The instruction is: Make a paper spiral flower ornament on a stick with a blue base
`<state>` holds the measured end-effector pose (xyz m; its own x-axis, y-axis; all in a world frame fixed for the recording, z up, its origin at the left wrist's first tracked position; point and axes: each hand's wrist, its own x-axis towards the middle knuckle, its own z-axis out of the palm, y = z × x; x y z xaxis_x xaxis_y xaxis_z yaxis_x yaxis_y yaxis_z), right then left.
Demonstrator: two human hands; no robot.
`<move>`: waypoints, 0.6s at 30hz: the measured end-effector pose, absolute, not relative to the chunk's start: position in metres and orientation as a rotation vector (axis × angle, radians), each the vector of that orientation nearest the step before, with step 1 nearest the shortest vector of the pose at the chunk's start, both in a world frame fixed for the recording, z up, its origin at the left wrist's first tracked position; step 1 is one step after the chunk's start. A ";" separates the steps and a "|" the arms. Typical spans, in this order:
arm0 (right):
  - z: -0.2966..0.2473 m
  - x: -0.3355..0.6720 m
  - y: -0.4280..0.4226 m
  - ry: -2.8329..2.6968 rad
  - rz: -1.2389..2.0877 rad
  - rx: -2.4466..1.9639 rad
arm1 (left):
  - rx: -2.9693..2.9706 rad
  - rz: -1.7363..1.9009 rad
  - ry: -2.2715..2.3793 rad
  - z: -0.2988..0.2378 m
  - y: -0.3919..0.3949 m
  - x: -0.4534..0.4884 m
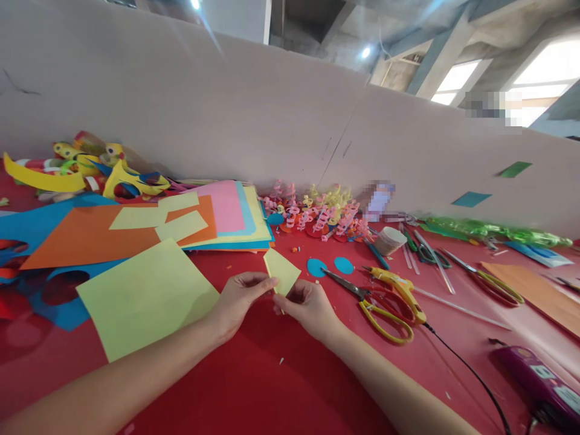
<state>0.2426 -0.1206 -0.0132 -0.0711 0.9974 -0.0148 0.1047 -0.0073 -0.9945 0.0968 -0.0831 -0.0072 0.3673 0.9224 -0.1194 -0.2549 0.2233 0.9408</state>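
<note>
A small piece of pale yellow paper (281,273) is held up between my two hands over the red table. My left hand (242,299) pinches its left edge between thumb and fingers. With thumb and curled fingers, my right hand (312,305) grips the lower right side. The paper looks folded or layered along its left edge, though I cannot tell how many layers there are. A large pale yellow sheet (149,296) lies beside my left forearm. Just past my right hand are two blue paper discs (344,265) and scissors with red and yellow handles (385,311).
Stacked coloured paper (229,208) and smaller yellow pieces (181,226) lie at the back left. Pink and yellow paper curls (321,211) stand by the wall. On the right are a yellow glue gun (403,287), a tape roll (390,240), more scissors (493,283) and a purple device (534,374).
</note>
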 end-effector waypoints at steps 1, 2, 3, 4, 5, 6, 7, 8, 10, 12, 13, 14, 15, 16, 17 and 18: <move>-0.012 0.243 -0.121 -1.343 1.220 -1.258 | 1.013 0.955 0.819 -0.008 -0.083 0.097; -0.012 0.243 -0.120 -1.351 1.221 -1.259 | 1.007 0.956 0.820 -0.008 -0.083 0.097; -0.011 0.244 -0.120 -1.360 1.224 -1.259 | 1.001 0.958 0.818 -0.008 -0.083 0.097; -0.011 0.244 -0.120 -1.367 1.230 -1.256 | 0.997 0.957 0.812 -0.008 -0.083 0.097; -0.011 0.245 -0.120 -1.373 1.239 -1.250 | 0.997 0.951 0.803 -0.008 -0.083 0.097; -0.011 0.245 -0.120 -1.377 1.249 -1.241 | 0.999 0.941 0.790 -0.007 -0.083 0.097; -0.011 0.245 -0.120 -1.382 1.259 -1.228 | 1.003 0.929 0.777 -0.007 -0.083 0.097; -0.011 0.245 -0.120 -1.389 1.270 -1.213 | 1.006 0.922 0.766 -0.006 -0.083 0.096; -0.009 0.245 -0.121 -1.403 1.294 -1.189 | 1.009 0.923 0.763 -0.006 -0.083 0.096; -0.008 0.244 -0.121 -1.408 1.324 -1.174 | 1.015 0.927 0.770 -0.007 -0.083 0.095; -0.007 0.243 -0.121 -1.405 1.339 -1.172 | 1.022 0.921 0.772 -0.007 -0.083 0.095; -0.008 0.243 -0.121 -1.398 1.351 -1.174 | 1.029 0.915 0.774 -0.008 -0.083 0.095; -0.009 0.242 -0.121 -1.390 1.356 -1.181 | 1.032 0.913 0.778 -0.008 -0.083 0.096; -0.011 0.242 -0.121 -1.385 1.351 -1.195 | 1.032 0.917 0.789 -0.008 -0.083 0.096; -0.014 0.242 -0.121 -1.384 1.329 -1.217 | 1.029 0.928 0.806 -0.009 -0.083 0.096; -0.016 0.242 -0.120 -1.384 1.290 -1.249 | 1.026 0.942 0.828 -0.009 -0.083 0.097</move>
